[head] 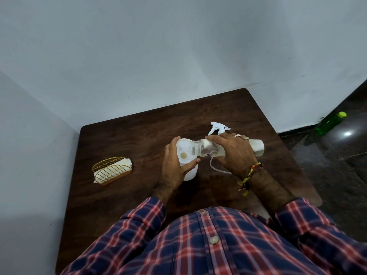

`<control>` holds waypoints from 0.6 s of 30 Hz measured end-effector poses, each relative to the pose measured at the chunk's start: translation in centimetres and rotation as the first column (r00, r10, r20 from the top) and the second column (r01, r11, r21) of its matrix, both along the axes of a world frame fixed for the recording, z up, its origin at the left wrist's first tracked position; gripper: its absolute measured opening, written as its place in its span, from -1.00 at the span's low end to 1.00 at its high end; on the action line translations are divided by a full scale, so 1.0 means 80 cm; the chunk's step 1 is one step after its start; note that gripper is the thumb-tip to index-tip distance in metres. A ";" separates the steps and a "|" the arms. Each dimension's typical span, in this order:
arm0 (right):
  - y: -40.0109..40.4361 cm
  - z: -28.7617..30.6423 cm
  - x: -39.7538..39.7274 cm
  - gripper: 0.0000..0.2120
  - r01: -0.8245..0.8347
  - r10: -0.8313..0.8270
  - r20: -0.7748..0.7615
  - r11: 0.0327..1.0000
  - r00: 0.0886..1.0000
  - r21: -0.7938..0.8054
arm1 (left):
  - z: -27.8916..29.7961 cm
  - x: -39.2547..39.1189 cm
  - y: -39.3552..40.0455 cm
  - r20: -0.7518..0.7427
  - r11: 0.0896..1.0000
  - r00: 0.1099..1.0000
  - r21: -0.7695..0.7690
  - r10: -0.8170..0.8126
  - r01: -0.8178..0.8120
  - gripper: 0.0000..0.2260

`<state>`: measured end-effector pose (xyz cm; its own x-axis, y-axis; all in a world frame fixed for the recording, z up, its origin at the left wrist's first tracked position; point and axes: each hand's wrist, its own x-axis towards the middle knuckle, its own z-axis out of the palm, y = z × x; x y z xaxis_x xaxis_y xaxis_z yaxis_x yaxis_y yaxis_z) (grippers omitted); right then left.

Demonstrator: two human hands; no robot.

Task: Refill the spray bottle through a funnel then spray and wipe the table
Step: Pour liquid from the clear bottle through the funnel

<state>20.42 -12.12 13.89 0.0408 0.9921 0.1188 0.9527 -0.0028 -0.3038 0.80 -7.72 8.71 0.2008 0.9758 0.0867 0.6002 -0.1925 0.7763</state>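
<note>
We tip the clear plastic refill bottle point(216, 150), gripped in our right hand point(232, 153), leftward so its mouth overhangs the white plastic funnel point(183, 150), while our left hand point(175, 169) grasps the white spray bottle point(189, 174) underneath to steady it.

A dark wood-grain table point(139, 139) with a fairly matt finish is being used. The bottle point(206, 149) is looking like clear, smooth plastic, the spray head point(218, 128) like white plastic. Gold wire metal is showing on the basket point(111, 171), white cloth point(119, 168) being held inside. The floor point(337, 155) is looking glossy.
</note>
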 end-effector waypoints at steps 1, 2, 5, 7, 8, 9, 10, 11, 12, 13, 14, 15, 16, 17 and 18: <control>0.000 0.000 0.000 -0.44 -0.001 0.001 0.002 1.000 1.000 0.000 | 0.000 0.000 0.000 0.004 1.000 1.000 -0.002 0.002 -0.002 -0.19; 0.000 0.000 0.000 -0.44 -0.002 0.002 0.005 1.000 1.000 0.002 | 0.001 0.001 -0.001 0.005 1.000 1.000 -0.001 0.003 -0.003 -0.19; 0.001 -0.001 0.000 -0.44 -0.002 0.002 0.008 1.000 1.000 0.001 | 0.001 0.002 0.000 0.000 1.000 1.000 -0.004 0.007 -0.007 -0.18; 0.000 -0.001 -0.001 -0.44 -0.002 0.002 0.008 1.000 1.000 -0.002 | 0.000 0.002 0.000 -0.002 1.000 1.000 -0.002 0.007 -0.007 -0.18; 0.000 -0.001 0.000 -0.44 -0.002 0.002 0.010 1.000 1.000 0.000 | 0.000 0.002 0.000 -0.002 1.000 1.000 -0.002 0.007 -0.007 -0.18; 0.000 -0.001 0.000 -0.44 -0.001 0.001 0.013 1.000 1.000 0.001 | -0.001 0.002 0.000 -0.002 1.000 1.000 -0.001 0.006 -0.006 -0.18; 0.000 -0.001 0.000 -0.43 0.000 0.000 0.015 1.000 1.000 -0.001 | -0.001 0.001 0.000 -0.004 1.000 1.000 -0.001 0.005 -0.005 -0.18; 0.000 -0.001 -0.001 -0.43 -0.001 0.001 0.016 1.000 1.000 -0.003 | -0.001 0.001 0.000 -0.005 1.000 1.000 -0.002 0.006 -0.006 -0.18; 0.000 -0.001 -0.001 -0.42 -0.003 0.003 0.018 1.000 1.000 -0.003 | -0.001 0.001 0.000 -0.003 1.000 1.000 -0.004 0.007 -0.007 -0.18; 0.001 0.000 -0.001 -0.42 -0.004 0.004 0.018 1.000 1.000 -0.002 | -0.001 0.002 0.000 0.000 1.000 1.000 -0.007 0.007 -0.007 -0.18; 0.001 0.000 -0.001 -0.43 -0.004 0.004 0.017 1.000 1.000 -0.002 | -0.001 0.002 0.001 -0.001 1.000 1.000 -0.008 0.007 -0.007 -0.18; 0.001 0.000 -0.001 -0.43 -0.003 0.004 0.017 1.000 1.000 -0.003 | 0.000 0.002 0.001 -0.001 1.000 1.000 -0.010 0.006 -0.006 -0.18; 0.001 0.000 -0.001 -0.43 -0.003 0.003 0.019 1.000 1.000 -0.004 | 0.000 0.002 0.001 0.000 1.000 1.000 -0.011 0.006 -0.006 -0.18; 0.002 0.000 0.000 -0.43 -0.003 0.003 0.021 1.000 1.000 -0.006 | 0.000 0.002 0.001 0.002 1.000 1.000 -0.014 0.006 -0.006 -0.18; 0.002 0.000 0.000 -0.43 -0.004 0.004 0.022 1.000 1.000 -0.007 | 0.000 0.002 0.001 0.003 1.000 1.000 -0.014 0.005 -0.005 -0.18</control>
